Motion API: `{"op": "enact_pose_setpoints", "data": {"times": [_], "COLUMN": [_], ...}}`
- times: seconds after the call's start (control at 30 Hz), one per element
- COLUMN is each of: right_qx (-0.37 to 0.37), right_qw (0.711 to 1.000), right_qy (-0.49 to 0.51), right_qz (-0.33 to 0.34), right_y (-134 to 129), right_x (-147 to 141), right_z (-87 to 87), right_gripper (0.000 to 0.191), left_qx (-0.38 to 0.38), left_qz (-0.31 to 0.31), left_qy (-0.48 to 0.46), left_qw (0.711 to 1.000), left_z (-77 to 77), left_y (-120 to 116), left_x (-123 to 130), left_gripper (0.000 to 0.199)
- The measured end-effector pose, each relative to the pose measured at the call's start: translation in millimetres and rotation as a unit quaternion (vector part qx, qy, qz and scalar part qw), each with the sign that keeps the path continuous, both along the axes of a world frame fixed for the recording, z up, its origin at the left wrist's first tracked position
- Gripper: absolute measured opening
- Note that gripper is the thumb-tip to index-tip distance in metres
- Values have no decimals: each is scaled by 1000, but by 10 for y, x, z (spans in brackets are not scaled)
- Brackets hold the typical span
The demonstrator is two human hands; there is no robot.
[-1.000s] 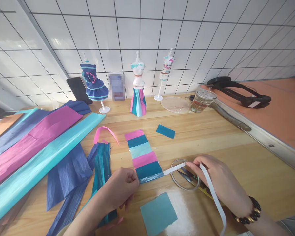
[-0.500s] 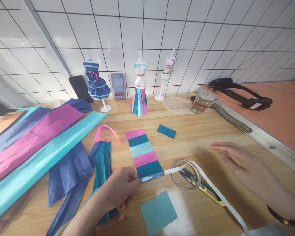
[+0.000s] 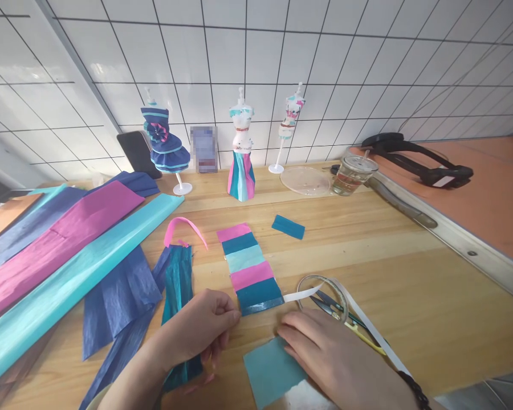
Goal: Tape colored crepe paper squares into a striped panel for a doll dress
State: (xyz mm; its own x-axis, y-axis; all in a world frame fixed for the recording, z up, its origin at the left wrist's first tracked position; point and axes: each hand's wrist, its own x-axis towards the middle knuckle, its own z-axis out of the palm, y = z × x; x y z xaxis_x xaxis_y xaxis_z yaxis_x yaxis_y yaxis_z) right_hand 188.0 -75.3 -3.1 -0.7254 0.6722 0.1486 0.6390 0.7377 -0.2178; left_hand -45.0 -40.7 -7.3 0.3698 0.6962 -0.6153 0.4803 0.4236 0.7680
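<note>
A strip of crepe paper in pink, teal and light-blue bands (image 3: 248,262) lies on the table, with clear double-sided tape along its near edge. At that edge's left corner my left hand (image 3: 211,324) is closed, thumb and forefinger pinched on the paper. From the right corner a white backing strip (image 3: 301,295) runs to a tape roll (image 3: 314,278). My right hand (image 3: 320,353) is open, fingers stretched over the right edge of a light-blue paper square (image 3: 267,367). Scissors with yellow handles (image 3: 367,337) lie partly under the roll and hand.
Three small dress forms stand at the back: one in a blue dress (image 3: 165,139), one in a striped skirt (image 3: 241,176), one bare-skirted (image 3: 289,117). Crepe paper rolls (image 3: 89,273) fill the left. A lidded cup (image 3: 353,173) and teal piece (image 3: 288,226) lie beyond.
My right hand has moved left and down from the right side of the table to the light-blue square. My left hand stays at the strip's corner.
</note>
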Motion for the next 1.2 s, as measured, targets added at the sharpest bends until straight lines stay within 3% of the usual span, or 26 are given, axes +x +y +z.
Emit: {"op": "enact_pose_setpoints", "data": {"times": [0.3, 0.53, 0.77, 0.9, 1.07, 1.2], "right_qx": [15, -37, -156, -171, -153, -129], "right_qw": [998, 997, 962, 953, 957, 961], "right_qy": [-53, 58, 154, 168, 181, 208], "right_qz": [1, -33, -162, -186, -168, -128], "right_y": [30, 40, 24, 12, -5, -17], "right_x": [-12, -17, -49, -54, -19, -6], "right_z": [-20, 15, 79, 73, 64, 71], "right_gripper": [19, 15, 13, 15, 15, 17], "left_qx": [0, -35, 33, 37, 36, 116], "left_qz": [-32, -93, -72, -82, -85, -70], "left_qy": [6, -15, -26, -17, 5, 3], "left_qw": [999, 995, 997, 996, 996, 991], "left_z": [81, 25, -29, -53, 71, 225], "left_y": [-30, -104, -77, -79, -46, -21], "left_x": [-3, -5, -29, -42, -58, -35], "left_gripper": [27, 20, 20, 18, 25, 22]}}
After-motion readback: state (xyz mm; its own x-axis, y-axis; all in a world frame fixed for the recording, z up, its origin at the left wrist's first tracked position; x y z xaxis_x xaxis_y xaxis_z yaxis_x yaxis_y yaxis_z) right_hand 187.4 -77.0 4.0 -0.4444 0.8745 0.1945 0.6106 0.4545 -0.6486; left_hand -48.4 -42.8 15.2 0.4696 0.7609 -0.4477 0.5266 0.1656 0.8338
